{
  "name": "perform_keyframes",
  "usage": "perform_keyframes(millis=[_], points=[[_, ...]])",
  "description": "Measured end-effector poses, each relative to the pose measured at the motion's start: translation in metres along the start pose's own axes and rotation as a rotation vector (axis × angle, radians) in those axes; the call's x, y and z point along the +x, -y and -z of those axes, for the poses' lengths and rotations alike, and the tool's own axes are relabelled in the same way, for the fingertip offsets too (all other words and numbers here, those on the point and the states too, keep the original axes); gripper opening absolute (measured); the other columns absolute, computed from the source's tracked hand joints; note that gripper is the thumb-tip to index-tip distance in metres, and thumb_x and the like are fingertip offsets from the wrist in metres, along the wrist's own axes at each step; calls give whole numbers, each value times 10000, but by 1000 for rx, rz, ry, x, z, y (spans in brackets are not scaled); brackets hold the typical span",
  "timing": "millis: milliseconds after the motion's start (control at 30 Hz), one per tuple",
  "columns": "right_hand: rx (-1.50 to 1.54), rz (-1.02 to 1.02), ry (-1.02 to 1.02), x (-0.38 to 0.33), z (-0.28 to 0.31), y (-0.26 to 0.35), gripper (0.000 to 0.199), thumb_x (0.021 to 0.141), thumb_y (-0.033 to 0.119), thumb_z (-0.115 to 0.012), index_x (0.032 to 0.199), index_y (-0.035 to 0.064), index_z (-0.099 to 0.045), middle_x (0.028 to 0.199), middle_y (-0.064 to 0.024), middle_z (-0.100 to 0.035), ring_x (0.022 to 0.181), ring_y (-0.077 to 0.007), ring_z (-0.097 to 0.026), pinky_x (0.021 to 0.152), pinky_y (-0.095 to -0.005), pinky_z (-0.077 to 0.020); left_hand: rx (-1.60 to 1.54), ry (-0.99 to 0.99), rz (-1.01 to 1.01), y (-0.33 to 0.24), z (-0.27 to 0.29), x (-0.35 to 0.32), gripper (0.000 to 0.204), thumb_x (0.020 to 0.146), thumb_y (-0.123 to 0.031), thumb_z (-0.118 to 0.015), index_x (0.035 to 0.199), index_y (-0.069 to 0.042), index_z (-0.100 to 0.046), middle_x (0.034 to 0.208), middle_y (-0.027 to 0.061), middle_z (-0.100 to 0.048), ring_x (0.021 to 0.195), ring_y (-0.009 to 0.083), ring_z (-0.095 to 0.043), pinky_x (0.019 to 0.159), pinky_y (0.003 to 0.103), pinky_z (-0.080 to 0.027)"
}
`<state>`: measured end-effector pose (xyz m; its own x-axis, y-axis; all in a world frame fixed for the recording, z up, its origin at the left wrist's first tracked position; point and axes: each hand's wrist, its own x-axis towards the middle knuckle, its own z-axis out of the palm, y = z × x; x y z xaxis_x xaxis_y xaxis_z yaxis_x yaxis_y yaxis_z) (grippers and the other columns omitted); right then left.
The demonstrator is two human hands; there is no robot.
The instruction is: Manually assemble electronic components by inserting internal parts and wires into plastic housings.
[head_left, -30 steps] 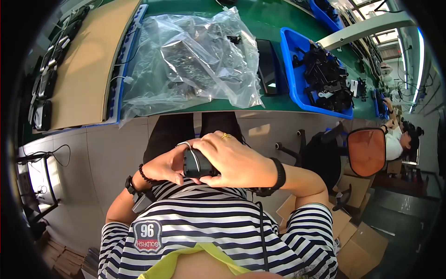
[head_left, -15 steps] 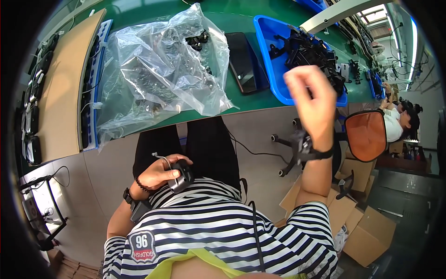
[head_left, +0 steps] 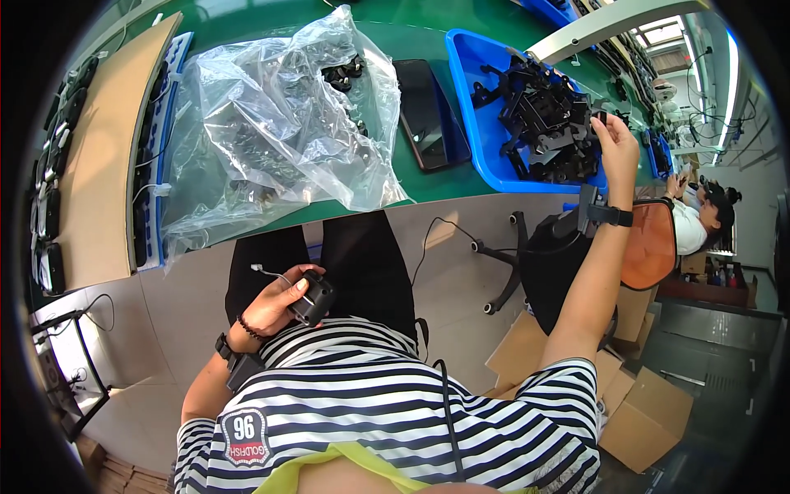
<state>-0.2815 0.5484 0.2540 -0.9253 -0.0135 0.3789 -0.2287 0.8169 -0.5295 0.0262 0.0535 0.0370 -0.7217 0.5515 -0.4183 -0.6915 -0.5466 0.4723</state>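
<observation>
In front of my lap my left hand [head_left: 276, 306] grips a small black plastic housing [head_left: 313, 301], the thumb across its face. A thin cable with a pale plug [head_left: 258, 269] sticks out beyond that hand. My right arm reaches out to the right rim of a blue bin [head_left: 462, 62]. There my right hand [head_left: 619, 152] has thumb and fingers pinched together on a small black part [head_left: 601, 118], mostly hidden by the fingertips. Black plastic brackets [head_left: 543, 111] lie heaped in the bin, just left of that hand.
A clear plastic bag [head_left: 288, 123] with black parts lies on the green table [head_left: 239, 16], beside a dark phone [head_left: 424, 115]. At left, black units line a cardboard sheet [head_left: 107, 156]. An orange-backed chair [head_left: 650, 247], open cartons [head_left: 650, 420] and a seated person [head_left: 695, 218] are at right.
My right hand has moved right and outward, from over the bin's near side to its right rim, fingers now pinched. My left hand still holds the black housing, slightly turned.
</observation>
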Motion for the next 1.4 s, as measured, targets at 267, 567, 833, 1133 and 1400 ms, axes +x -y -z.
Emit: perform_keyframes(millis=[267,567,833,1133,1400], points=[[378,43,22,-33,3,75,183,990,112,-644,1114,-16,-685,954,-19,-724,700,-22,-498,648,-190,-399,-38,3,-11,-1,-7,1,633,983,-327,-651,1485,-86,-348,1226,139,-597,1055,308,-667,879,485,-582],[950,444,613,-145,-39,179,133,943,-10,-589,1039,-47,-674,935,-121,-735,628,-86,-558,587,-212,-438,-134,75,-98,-4,-8,6,670,1010,-258,-608,1552,-106,-243,1452,164,-460,1263,360,-560,1003,557,-522],[1231,-554,1329,-255,-170,182,257,1017,250,-582,1035,-6,-571,940,-141,-638,680,-143,-574,650,-264,-475,69,64,-108,-22,-12,1,651,1041,-255,-552,1567,-70,-216,1545,153,-362,1298,308,-544,1032,488,-525],[1348,-615,1214,-276,-194,171,328,1031,341,-584,1076,19,-539,971,-96,-610,745,-104,-515,691,-243,-447,150,-42,-237,-22,-27,-1,584,1034,-252,-566,1527,-64,-316,1410,119,-508,1243,229,-576,989,376,-542],[1045,-456,1216,-275,-201,166,277,1043,287,-573,1105,17,-580,978,-39,-614,769,-83,-517,724,-222,-447,372,-190,-322,-16,-27,8,563,974,-251,-679,1444,-49,-446,1232,71,-627,1141,157,-603,948,300,-505]])
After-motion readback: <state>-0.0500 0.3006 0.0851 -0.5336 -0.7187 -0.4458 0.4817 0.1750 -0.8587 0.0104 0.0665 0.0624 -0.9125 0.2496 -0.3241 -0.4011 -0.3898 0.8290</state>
